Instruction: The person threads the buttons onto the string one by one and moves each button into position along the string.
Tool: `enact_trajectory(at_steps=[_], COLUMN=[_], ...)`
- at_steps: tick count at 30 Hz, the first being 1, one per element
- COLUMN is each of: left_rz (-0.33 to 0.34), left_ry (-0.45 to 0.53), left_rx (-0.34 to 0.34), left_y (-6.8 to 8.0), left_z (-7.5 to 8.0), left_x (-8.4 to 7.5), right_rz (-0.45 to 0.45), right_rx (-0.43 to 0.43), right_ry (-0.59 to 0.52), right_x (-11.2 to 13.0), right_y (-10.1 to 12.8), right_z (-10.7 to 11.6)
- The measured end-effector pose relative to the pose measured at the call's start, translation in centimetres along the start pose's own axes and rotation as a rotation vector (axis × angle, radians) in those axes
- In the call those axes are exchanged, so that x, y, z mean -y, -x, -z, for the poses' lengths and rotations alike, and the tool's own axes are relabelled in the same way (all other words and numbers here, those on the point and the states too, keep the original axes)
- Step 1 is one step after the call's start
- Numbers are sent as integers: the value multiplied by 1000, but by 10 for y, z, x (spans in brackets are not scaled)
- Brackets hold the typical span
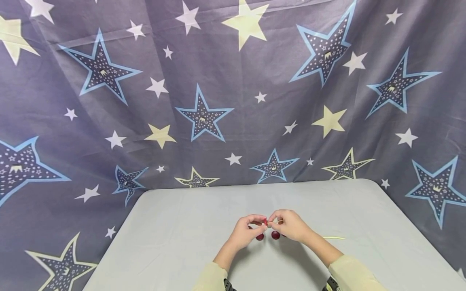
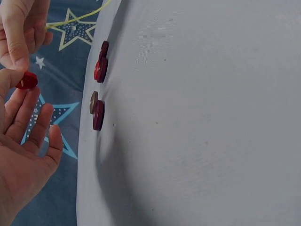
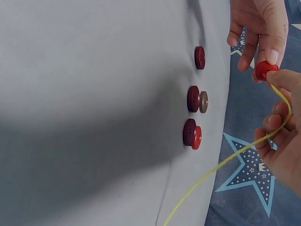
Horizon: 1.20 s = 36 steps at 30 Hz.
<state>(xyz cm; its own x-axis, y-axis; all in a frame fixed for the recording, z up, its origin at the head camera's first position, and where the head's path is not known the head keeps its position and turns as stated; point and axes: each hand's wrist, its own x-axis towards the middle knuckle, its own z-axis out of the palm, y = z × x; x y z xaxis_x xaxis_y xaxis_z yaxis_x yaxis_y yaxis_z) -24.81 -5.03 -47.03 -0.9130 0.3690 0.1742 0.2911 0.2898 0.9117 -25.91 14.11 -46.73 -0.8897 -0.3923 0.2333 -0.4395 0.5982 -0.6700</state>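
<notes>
held over the table [image 1: 182, 226] near its front edge: small red button [image 3: 264, 69] pinched in left hand [image 1: 245, 232], yellow cord [image 3: 225, 165] tip pinched in right hand [image 1: 291, 225], evidently lined up for threading; spare buttons [image 3: 194, 99] lying beneath.

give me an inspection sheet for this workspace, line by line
surface: pale grey table, smooth
job's things: red button pinched between both hands; yellow cord trails from the right hand
clutter: loose buttons on the table, mostly dark red, one brown
fingers: left hand pinches the button; right hand holds the cord at it
cables: nothing seen
surroundings: star-print cloth backdrop behind the table
</notes>
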Motion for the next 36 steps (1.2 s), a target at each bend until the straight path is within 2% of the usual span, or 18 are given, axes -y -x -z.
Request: enact_trajectory(at_steps=[12, 20, 23, 29, 36], left_rz=[11, 21, 16, -1, -16], left_ry=[15, 28, 22, -21, -81], left_rx=[-18, -36, -46, -87, -89], left_y=[0, 0, -2, -10, -11], left_z=[-1, 0, -1, -6, -7], left_x=[-2, -2, 4, 26, 30], right_rz=[-6, -20, -42, -129, -171], right_rx=[-6, 29, 53, 81, 60], right_ry=[-26, -116, -181, -305, -300], right_x=[1, -2, -3, 0, 0], right_y=[0, -2, -2, -3, -3], right_z=[-1, -3, -3, -3, -5])
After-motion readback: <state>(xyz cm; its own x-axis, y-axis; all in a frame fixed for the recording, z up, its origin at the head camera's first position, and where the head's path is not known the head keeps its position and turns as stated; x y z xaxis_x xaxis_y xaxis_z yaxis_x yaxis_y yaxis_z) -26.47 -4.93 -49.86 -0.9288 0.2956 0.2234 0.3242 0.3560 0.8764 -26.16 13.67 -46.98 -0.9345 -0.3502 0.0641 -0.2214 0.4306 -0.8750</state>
